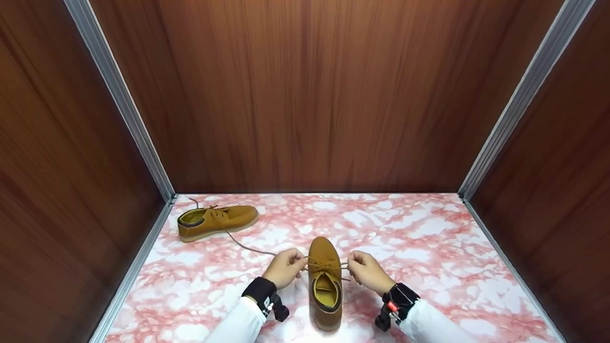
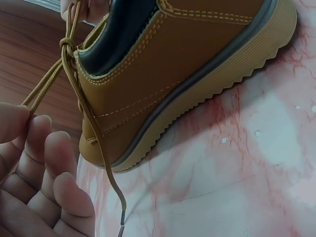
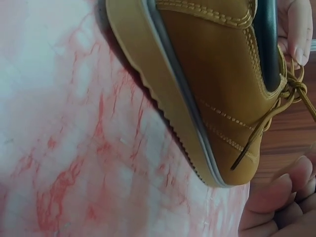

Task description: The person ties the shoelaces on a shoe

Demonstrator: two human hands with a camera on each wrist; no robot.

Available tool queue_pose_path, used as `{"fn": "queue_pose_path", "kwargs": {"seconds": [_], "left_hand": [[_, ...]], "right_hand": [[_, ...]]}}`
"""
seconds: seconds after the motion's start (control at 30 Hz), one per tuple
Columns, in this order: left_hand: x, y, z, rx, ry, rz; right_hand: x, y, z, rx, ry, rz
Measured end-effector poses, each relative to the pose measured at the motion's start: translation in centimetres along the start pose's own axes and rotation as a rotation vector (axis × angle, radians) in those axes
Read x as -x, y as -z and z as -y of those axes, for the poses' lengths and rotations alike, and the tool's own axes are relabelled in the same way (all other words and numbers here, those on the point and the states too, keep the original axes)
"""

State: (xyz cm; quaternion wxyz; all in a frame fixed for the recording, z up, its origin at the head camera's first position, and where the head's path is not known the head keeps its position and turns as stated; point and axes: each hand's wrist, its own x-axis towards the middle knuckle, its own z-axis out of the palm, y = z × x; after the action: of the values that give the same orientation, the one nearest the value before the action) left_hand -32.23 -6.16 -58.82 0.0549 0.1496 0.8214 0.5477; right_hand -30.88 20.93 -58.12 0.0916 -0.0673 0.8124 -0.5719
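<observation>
Near shoe (image 2: pixel 138 91) — cut off atop both wrist views (right hand (image 3: pixel 289 215) cropped in its own).

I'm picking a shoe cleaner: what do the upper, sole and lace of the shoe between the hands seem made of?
Upper: leather or a good imitation; smooth, low sheen, visibly stitched.
Sole: probably rubber or similar; dull tan, finely ridged, with a toothed lower edge.
Lace: likely woven textile cord, judging by its braided texture; matte.

From here I see a leather-like lace-up shoe (image 1: pixel 324 247), its collar (image 2: pixel 116 42) glossy, sole (image 2: pixel 212 85) matt and rubbery, shoelace (image 2: pixel 93 121) woven; a smooth marbled tabletop (image 1: pixel 429 247), wood-grained wall panels (image 1: pixel 324 95) with a soft sheen, metal rails (image 1: pixel 121 95).
</observation>
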Motion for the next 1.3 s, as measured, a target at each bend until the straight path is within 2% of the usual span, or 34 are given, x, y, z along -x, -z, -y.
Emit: {"fn": "queue_pose_path", "kwargs": {"seconds": [0.27,0.43,0.57,0.73,0.9,1.07,1.3], "left_hand": [[-0.1,-0.2,-0.2,-0.003,0.003,0.003],[-0.3,-0.1,-0.8,-0.015,0.033,0.058],[-0.5,0.3,-1.2,-0.094,0.012,0.105],[-0.6,0.8,-1.7,-0.253,-0.055,0.148],[-0.7,1.5,-2.2,-0.356,-0.064,0.201],[-0.8,2.0,-2.3,-0.407,-0.057,0.235],[-0.9,2.5,-2.1,-0.450,-0.045,0.239]], "right_hand": [[-0.1,0.0,-0.2,-0.003,0.015,-0.031],[-0.3,-0.2,-0.1,0.006,0.078,-0.004],[-0.2,-0.2,0.1,0.091,0.126,0.036],[-0.3,0.0,0.3,0.162,0.166,0.074],[-0.3,0.2,0.4,0.216,0.184,0.082],[-0.2,0.4,0.7,0.311,0.208,0.036],[-0.2,0.8,0.6,0.476,0.304,-0.077]]}}
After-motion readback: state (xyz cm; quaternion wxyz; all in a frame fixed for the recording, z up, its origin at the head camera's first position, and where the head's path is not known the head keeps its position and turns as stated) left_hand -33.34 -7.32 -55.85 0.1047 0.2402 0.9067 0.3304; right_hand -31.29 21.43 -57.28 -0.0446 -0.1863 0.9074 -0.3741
